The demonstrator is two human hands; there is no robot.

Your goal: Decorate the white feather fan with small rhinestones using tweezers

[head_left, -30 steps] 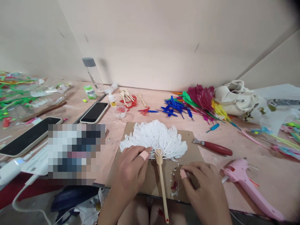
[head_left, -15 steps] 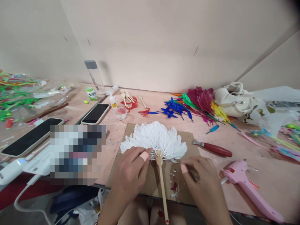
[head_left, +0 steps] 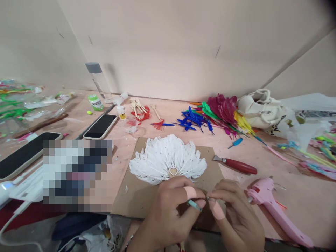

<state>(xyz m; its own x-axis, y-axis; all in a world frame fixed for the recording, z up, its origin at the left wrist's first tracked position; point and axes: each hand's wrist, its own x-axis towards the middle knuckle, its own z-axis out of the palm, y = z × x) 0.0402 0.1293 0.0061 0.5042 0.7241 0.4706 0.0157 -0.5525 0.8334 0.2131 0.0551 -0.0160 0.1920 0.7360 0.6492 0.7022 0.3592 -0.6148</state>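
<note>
Both hands meet low over the cardboard [head_left: 136, 196]: the left hand [head_left: 168, 217] pinches a small teal tool [head_left: 194, 205], the right hand [head_left: 236, 217] pinches something too tiny to identify. One white feather fan [head_left: 168, 159] lies just beyond the fingers; two phones [head_left: 100, 126] sit left.

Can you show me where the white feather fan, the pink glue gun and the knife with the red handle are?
white feather fan [head_left: 168, 157]: head view, on the middle of its feathers.
pink glue gun [head_left: 275, 208]: head view, on its handle.
red-handled knife [head_left: 240, 166]: head view, on its red handle.

Left hand [head_left: 170, 213] and right hand [head_left: 236, 213] meet fingertip-to-fingertip, seemingly pinching.
</note>
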